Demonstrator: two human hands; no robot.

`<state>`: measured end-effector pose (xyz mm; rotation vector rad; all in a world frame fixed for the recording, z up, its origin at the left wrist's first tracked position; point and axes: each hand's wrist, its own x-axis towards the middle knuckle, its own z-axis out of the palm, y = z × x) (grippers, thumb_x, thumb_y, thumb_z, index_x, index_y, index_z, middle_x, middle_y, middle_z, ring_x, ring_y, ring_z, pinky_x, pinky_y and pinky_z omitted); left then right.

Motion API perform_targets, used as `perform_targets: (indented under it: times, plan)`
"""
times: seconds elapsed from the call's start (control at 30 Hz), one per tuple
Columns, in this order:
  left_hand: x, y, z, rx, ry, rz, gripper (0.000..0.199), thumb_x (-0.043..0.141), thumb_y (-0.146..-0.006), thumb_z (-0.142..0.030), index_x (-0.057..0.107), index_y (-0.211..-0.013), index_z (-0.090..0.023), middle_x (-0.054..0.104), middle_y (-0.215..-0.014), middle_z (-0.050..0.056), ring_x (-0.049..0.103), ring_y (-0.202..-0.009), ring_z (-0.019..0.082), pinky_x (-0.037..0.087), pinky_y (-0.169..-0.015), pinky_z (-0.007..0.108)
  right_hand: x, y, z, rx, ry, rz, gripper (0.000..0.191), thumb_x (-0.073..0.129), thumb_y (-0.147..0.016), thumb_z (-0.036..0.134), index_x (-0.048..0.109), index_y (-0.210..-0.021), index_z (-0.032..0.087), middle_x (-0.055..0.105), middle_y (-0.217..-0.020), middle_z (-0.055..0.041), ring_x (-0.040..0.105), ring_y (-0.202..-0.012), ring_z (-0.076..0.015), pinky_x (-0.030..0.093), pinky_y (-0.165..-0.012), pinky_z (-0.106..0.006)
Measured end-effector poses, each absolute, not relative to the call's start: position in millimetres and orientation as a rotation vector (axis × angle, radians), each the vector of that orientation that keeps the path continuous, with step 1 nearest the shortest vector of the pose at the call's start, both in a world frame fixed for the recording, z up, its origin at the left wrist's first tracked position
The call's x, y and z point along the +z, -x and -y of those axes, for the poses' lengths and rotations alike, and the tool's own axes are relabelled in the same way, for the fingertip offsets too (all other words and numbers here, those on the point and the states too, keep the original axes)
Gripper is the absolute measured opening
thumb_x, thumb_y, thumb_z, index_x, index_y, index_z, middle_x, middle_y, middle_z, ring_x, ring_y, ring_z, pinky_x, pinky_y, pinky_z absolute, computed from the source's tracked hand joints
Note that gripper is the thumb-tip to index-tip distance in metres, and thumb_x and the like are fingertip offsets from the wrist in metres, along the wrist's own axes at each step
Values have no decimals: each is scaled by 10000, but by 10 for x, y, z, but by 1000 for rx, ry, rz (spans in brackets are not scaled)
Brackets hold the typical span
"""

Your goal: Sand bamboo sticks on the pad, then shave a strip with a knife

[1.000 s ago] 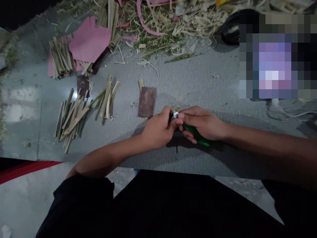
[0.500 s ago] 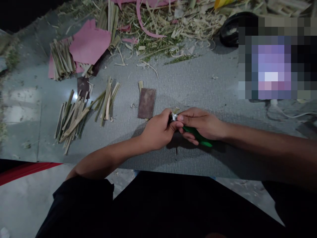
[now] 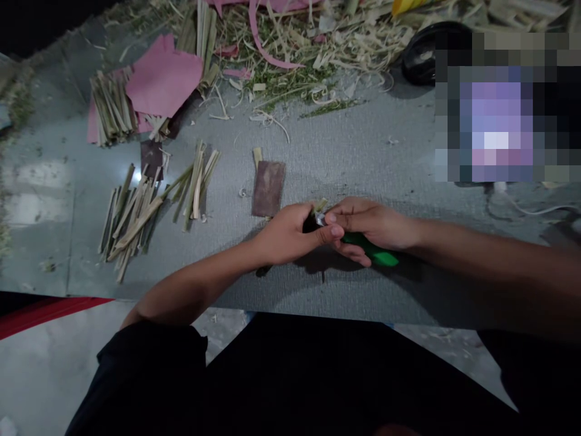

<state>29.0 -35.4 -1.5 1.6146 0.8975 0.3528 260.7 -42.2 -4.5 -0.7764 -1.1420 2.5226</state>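
Observation:
My right hand (image 3: 374, 224) is wrapped round a tool with a green handle (image 3: 384, 257), which points down to the right. Its metal end (image 3: 320, 218) shows between my two hands. My left hand (image 3: 295, 233) meets it there, thumb stretched over the tool and fingers curled beneath; a small pale green strip (image 3: 321, 204) pokes up just above the metal. What else my left fingers hold is hidden. A brown rectangular piece (image 3: 269, 189) lies on the table beyond my left hand, with a strip end sticking out at its top.
Cut stalks (image 3: 136, 221) lie loose at the left, near pink paper (image 3: 166, 75) and a stalk bundle (image 3: 113, 109). Shavings (image 3: 299, 36) cover the table's far side. At the right are a black round object (image 3: 420, 54), a blurred-out screen (image 3: 502, 121) and a white cable (image 3: 535, 211).
The green handle has shifted slightly right. My left thumb has stretched further over the tool, and the pale strip shows more above the metal.

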Motion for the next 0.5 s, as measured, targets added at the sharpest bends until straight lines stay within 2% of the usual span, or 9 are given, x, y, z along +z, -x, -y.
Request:
perform_targets:
  times: [0.13,0.27,0.5]
  plan:
    - [-28,-277,351,321,-1614,-862,684,775,-1005,-875,671,-916,-205,731,-859,20,665,-825,191,511,-777,340,-87,-2598,431,2510,763,1166,569,838,-1083,684,645,-827,213,610,-557,34,589,-413,-125,417,-391,-215]
    - [-46,-272,354,337,-1619,-866,706,770,-996,-896,666,-860,-211,683,-781,-3,615,-750,172,480,-724,322,-78,-2573,449,2484,750,1150,578,868,-1056,694,653,-824,210,613,-553,36,586,-409,-124,429,-393,-215]
    - [-46,-288,331,372,-1599,-871,766,654,-1061,-931,713,-815,-208,757,-802,32,696,-785,196,543,-768,335,-34,-2520,527,2251,873,1119,650,887,-1007,782,614,-788,235,637,-554,32,589,-424,-125,476,-432,-235]
